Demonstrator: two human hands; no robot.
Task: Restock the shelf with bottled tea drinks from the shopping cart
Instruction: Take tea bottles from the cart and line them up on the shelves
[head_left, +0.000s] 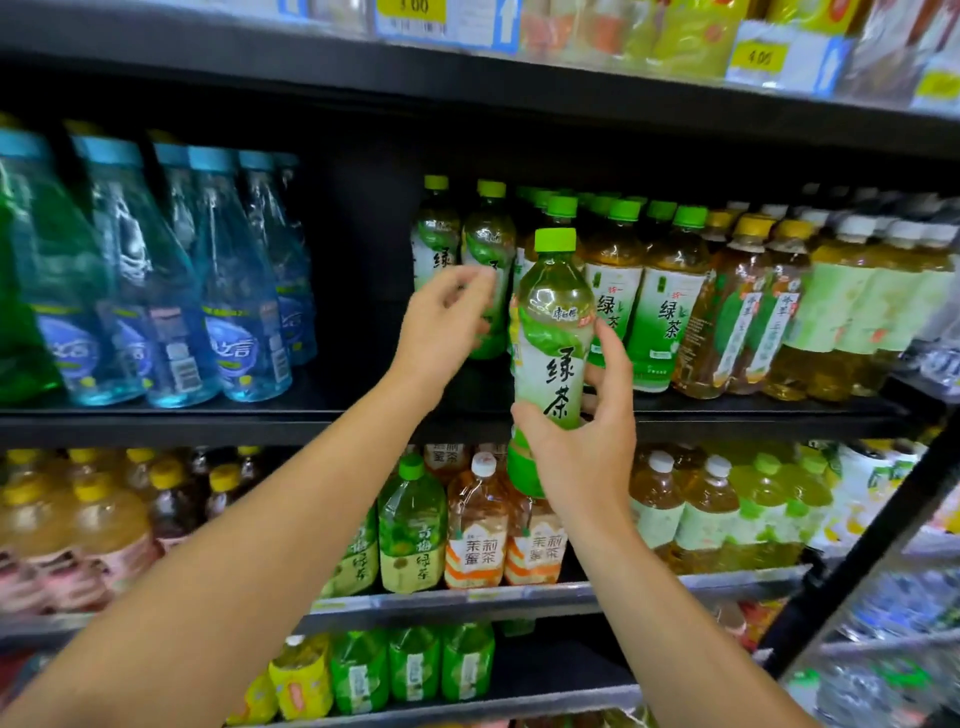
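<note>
At the far left of the middle shelf (208, 415) stand blue-capped water bottles (234, 291), leaning a little in this wide view. Right of them is a dark gap in the row, with nothing standing at the front.

Your left hand (441, 322) reaches up across that gap, its fingers loosely curled and blurred. They lie against the side of a shelved green tea bottle (488, 249), one of two green-capped bottles at the left end of the tea row. Whether you are gripping it or only touching it, you cannot tell from this view.

Just to the right, your right hand (576, 441) holds another green tea bottle, the held bottle (553, 332), upright in front of the shelf edge. Your thumb and fingers wrap its lower label, your palm sits below them, and its green cap rises level with the shelved caps behind.

Further right, the row continues with more green-capped tea (670, 312), then yellow-capped amber bottles (748, 312), then white-capped pale ones (872, 312).

Below, the lower shelf (519, 595) carries orange-labelled tea bottles (478, 525) and other drinks.
</note>
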